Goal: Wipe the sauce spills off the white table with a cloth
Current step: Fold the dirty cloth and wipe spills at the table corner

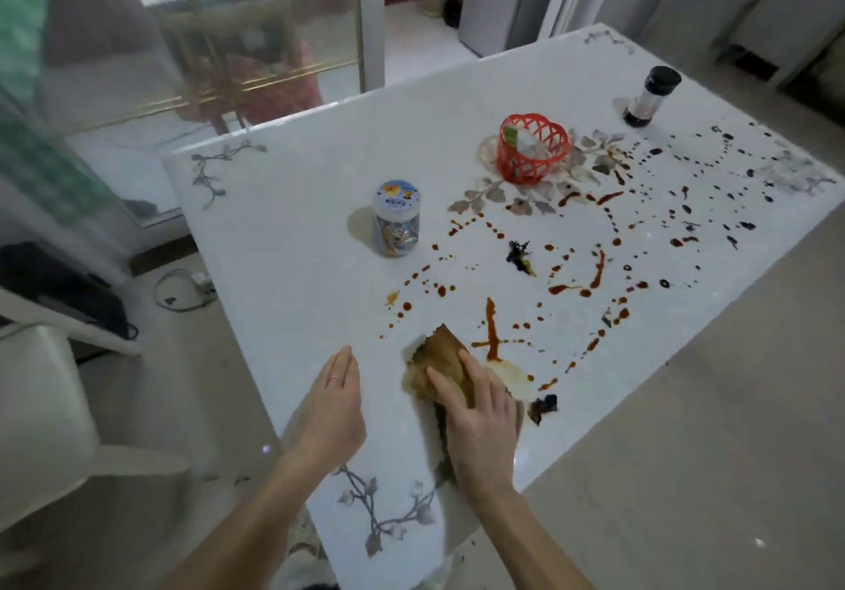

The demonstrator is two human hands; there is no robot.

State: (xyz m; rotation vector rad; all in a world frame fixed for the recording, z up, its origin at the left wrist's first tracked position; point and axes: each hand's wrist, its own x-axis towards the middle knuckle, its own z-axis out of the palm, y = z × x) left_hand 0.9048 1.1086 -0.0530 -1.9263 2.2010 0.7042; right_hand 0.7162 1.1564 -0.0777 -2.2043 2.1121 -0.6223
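Our right hand pressed flat on the stained brown cloth near the white table's near edge.
Its fingers lay straight, curled round nothing; our left hand rested open on the table, just left of the cloth. Red-brown sauce spills spread beyond it, far and right, toward a red plastic basket.

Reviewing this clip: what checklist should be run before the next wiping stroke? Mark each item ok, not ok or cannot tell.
1. Right hand presses cloth flat on table: ok.
2. Left hand holds nothing, apart from cloth: ok.
3. Path to long sauce streak free of objects: ok.
4. Jar upright, away from cloth: ok.
5. Cloth clean enough to absorb: cannot tell.
6. Spills cleared: not ok, many remain across table.
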